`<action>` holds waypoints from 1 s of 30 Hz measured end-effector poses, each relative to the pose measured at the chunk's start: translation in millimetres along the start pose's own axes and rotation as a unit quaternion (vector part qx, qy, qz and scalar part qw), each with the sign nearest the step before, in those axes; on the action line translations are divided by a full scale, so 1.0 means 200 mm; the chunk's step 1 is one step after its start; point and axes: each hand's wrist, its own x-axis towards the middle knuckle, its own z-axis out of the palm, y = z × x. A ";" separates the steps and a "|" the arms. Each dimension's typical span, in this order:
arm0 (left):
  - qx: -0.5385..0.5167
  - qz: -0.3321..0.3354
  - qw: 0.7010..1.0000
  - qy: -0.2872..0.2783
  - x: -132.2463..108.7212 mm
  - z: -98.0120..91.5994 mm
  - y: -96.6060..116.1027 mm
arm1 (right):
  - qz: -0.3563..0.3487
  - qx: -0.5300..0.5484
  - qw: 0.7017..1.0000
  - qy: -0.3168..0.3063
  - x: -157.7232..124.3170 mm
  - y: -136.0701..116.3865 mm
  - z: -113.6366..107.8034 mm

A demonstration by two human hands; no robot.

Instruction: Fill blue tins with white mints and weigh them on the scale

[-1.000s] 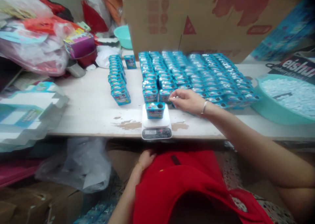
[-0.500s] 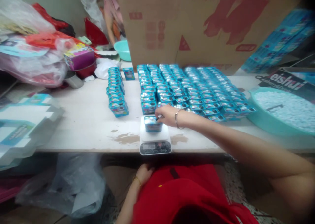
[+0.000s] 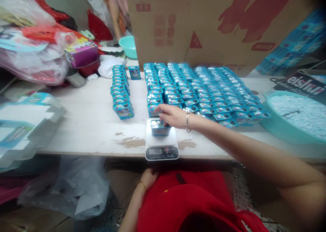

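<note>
A small blue box [image 3: 160, 129] stands on a white digital scale [image 3: 162, 153] near the table's front edge. My right hand [image 3: 171, 116] is just above the box's right side, its fingers apart and the index finger stretched left; no object shows between them. My left hand [image 3: 148, 178] lies low in my lap beside the red garment [image 3: 193, 198], below the table edge, its fingers mostly hidden. Behind the scale stand many rows of blue boxes [image 3: 206, 92] with white pieces in their round openings. Another row of blue boxes [image 3: 123, 109] is on the left.
A turquoise basin [image 3: 277, 126] of white pieces sits at the right. A large carton [image 3: 173, 52] rises behind the boxes. Flattened white-blue packaging [image 3: 30, 120] and plastic bags [image 3: 33, 62] lie left. A person's arm [image 3: 115, 16] shows at the back.
My right hand's fingers have spread from a closer pinch at the box, with the index finger now extended left. The view has shifted slightly. My left hand stays in my lap.
</note>
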 end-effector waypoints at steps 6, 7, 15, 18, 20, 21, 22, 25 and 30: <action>0.009 0.010 1.000 -0.002 -0.02 -0.01 0.03 | 0.005 0.193 0.978 0.075 0.00 0.03 -0.03; 0.013 0.014 1.000 -0.003 -0.04 -0.02 0.05 | -0.012 0.201 0.974 0.103 -0.02 0.04 -0.05; 0.009 0.133 0.991 -0.020 -0.41 -0.41 0.44 | -0.008 0.010 0.982 0.189 -0.37 0.59 0.03; 0.029 0.224 0.951 0.210 -0.45 -0.59 0.63 | 0.057 -0.093 0.972 0.209 -0.44 0.84 0.19; 0.089 0.282 0.888 0.351 -0.42 -0.66 0.73 | 0.084 -0.131 0.966 0.207 -0.45 0.95 0.28; 0.127 0.306 0.859 0.390 -0.39 -0.69 0.77 | 0.095 -0.143 0.963 0.206 -0.45 0.99 0.31; 0.163 0.326 0.838 0.407 -0.35 -0.71 0.80 | 0.105 -0.151 0.961 0.208 -0.44 1.01 0.33; 0.240 0.359 0.810 0.397 -0.25 -0.74 0.87 | 0.126 -0.164 0.954 0.215 -0.43 1.03 0.34; 0.313 0.352 0.809 0.352 -0.14 -0.70 0.92 | 0.132 -0.183 0.951 0.213 -0.43 1.00 0.34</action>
